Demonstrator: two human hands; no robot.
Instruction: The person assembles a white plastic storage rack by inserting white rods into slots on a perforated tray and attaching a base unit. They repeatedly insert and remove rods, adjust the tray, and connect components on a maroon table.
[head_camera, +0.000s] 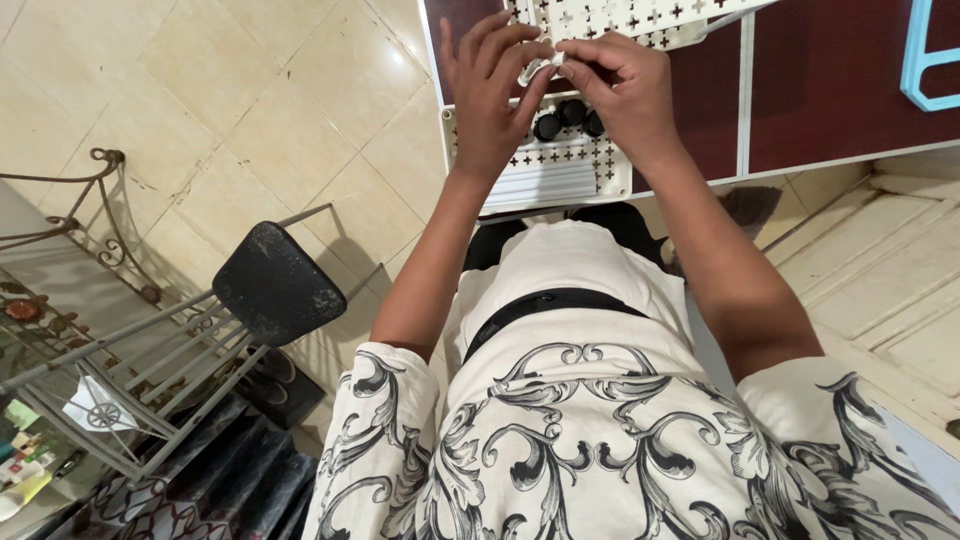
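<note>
Both hands meet at the far edge, above the white perforated panel (560, 165). Left hand (495, 95) and right hand (625, 85) pinch a small clear piece (537, 68) together, grip closed. It appears light, slick, possibly brittle; best held by its edges.

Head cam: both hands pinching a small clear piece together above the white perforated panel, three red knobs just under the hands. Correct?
Not quite: the knobs are black, not red. The rest holds. In the head view the left hand and right hand pinch a small clear piece between their fingertips, above the white perforated panel, with the three knobs just under the hands.
</note>
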